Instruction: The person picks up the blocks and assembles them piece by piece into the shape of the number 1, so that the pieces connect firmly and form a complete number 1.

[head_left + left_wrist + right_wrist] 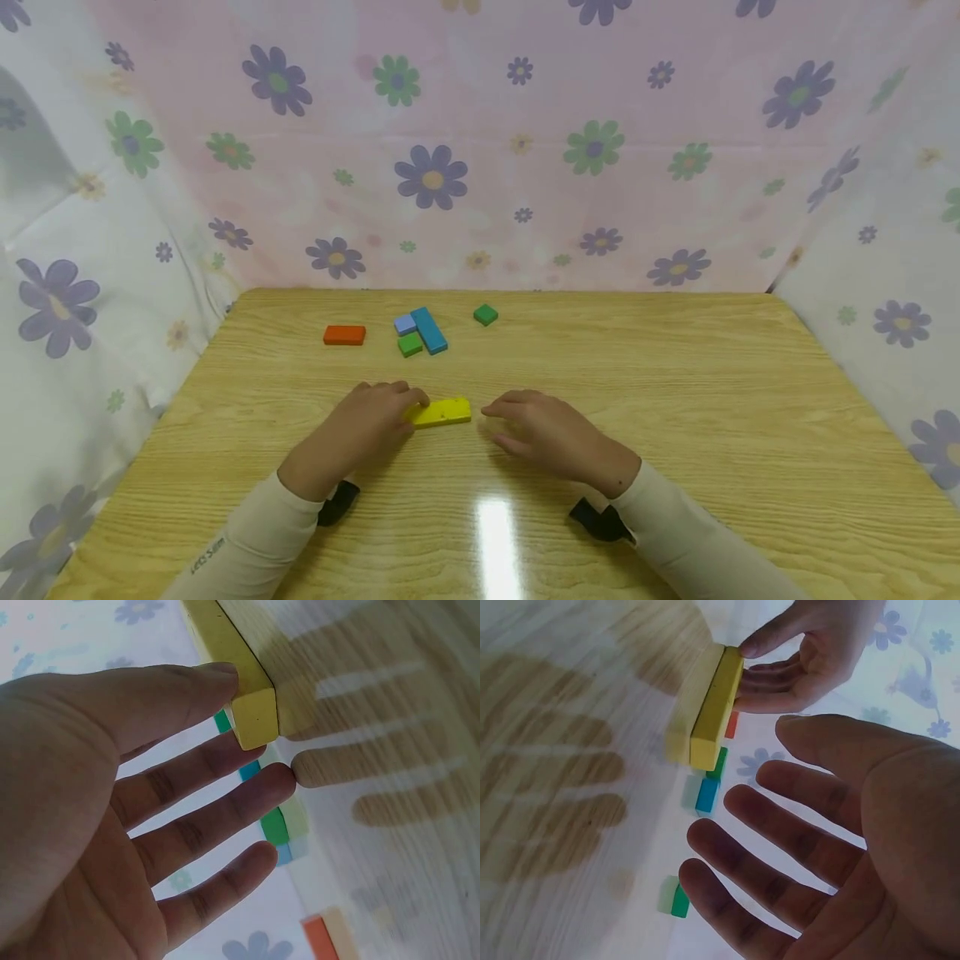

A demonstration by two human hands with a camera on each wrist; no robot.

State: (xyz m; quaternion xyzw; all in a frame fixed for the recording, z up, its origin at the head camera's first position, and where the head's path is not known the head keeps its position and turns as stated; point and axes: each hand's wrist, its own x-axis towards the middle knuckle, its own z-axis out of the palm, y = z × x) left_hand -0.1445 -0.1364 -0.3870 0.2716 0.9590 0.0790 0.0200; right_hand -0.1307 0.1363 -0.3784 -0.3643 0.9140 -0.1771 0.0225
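A long yellow block (442, 412) lies on the wooden table, roughly crosswise in front of the person. The left hand (372, 419) pinches its left end. In the left wrist view the thumb (214, 679) presses one side of the yellow block (255, 712), with the index finger partly hidden behind it. The other fingers extend past its end. Just off the block's right end is the right hand (543, 437), touching nothing. Its fingers (772, 840) are spread and loosely bent in the right wrist view, with a gap to the yellow block (712, 727).
Farther back lie a red block (345, 335), a long blue block (430, 331), a small lavender block (405, 324), a green block (410, 344) and another green block (486, 314). A flowered cloth (480, 208) hangs behind the table (675, 375) and along its sides.
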